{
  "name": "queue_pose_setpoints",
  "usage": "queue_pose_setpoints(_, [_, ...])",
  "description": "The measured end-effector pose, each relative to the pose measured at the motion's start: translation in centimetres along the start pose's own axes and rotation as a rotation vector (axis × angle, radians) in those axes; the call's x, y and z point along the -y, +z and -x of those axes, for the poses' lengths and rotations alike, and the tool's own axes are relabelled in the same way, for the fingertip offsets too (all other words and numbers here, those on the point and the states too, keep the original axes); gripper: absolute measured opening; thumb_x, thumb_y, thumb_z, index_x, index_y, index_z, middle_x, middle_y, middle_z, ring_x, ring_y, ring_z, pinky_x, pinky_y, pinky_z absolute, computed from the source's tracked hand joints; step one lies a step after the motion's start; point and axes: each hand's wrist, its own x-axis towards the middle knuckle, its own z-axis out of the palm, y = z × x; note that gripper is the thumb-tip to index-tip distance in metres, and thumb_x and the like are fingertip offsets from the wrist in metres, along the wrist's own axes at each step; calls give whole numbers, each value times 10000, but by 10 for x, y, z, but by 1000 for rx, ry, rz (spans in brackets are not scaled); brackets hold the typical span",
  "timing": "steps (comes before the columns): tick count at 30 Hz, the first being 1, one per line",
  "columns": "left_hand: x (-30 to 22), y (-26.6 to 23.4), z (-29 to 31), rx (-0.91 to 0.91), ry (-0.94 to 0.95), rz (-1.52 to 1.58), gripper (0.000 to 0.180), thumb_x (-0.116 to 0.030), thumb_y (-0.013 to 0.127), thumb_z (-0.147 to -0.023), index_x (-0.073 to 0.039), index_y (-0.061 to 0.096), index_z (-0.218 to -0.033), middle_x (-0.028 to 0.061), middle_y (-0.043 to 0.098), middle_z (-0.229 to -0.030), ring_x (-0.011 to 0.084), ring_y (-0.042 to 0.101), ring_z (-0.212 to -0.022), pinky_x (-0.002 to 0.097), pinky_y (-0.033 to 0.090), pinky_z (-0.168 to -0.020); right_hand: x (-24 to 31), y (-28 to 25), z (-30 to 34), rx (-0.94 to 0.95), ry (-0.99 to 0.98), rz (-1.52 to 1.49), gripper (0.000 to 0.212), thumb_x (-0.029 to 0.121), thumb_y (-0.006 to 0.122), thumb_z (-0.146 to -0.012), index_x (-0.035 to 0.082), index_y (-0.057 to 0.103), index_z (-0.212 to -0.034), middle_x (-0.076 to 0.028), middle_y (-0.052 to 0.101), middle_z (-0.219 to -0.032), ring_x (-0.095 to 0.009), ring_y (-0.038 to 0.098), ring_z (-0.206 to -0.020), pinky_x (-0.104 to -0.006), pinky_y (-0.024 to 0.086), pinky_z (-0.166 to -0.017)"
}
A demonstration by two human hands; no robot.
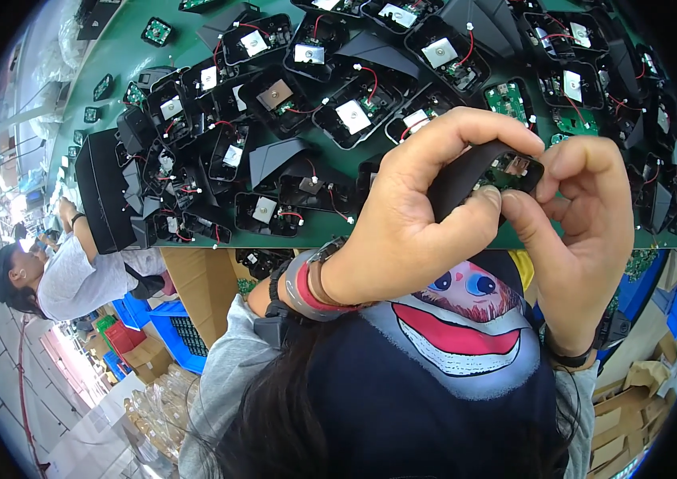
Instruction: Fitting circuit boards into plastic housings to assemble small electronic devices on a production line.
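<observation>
Above my lap, close to the table's near edge, I hold a black plastic housing (451, 182). My left hand (414, 211) is closed around it, with the thumb at its open end and the fingers over the top. Inside that opening a green circuit board (504, 171) with a metal part shows. My right hand (586, 231) is curled at the right end of the housing, its thumb and forefinger against the rim. Whether a small part or wire sits between those fingertips is hidden.
Many open black housings (354, 116) with metal plates and red wires cover the green table (195, 172). Small circuit boards (157, 32) lie at the far left. A cardboard box (199, 283) stands below the edge. Another person (83, 271) works at the left.
</observation>
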Motion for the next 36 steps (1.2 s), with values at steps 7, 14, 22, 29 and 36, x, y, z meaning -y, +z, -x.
queue_pose_setpoints(7, [-25,-4,10,-74,-152,36,413,-63,550,-756,-8,483,-1160,92,571,-1063,158,520,-1056,297,382,-949,19,8,-7,129,187,-110,376,-98,581,-747,28,441,-1072,-18,436,-902,-45,442,-762,-163,363,-630])
queue_pose_setpoints(14, [-129,-147,-149,200,27,-1211,376,-255,670,-781,-10,626,-1061,53,647,-903,124,582,-742,253,453,-629,15,-18,-14,117,260,-137,268,-39,590,-815,19,502,-1061,-7,496,-848,-48,487,-744,-169,412,-657])
queue_pose_setpoints(22, [-99,-227,-228,133,-453,-1574,502,-246,708,-757,-37,572,-1193,103,622,-1105,198,594,-946,334,532,-770,3,-84,45,-146,352,139,208,0,579,-841,0,540,-1045,-9,539,-863,-56,523,-760,-183,428,-658])
queue_pose_setpoints(29, [-58,-147,-274,733,250,-1477,486,-119,712,-697,-121,595,-1169,120,580,-1187,285,547,-1078,355,433,-945,10,-76,30,-167,313,222,148,-2,560,-861,-6,548,-1009,3,536,-859,-46,507,-754,-168,398,-670])
queue_pose_setpoints(36, [-46,-159,-239,608,182,-1662,496,-390,774,-658,-16,629,-949,167,659,-851,356,626,-809,403,495,-732,-8,-54,13,-68,287,95,115,9,582,-859,-18,561,-969,-15,542,-894,-60,517,-773,-180,414,-677])
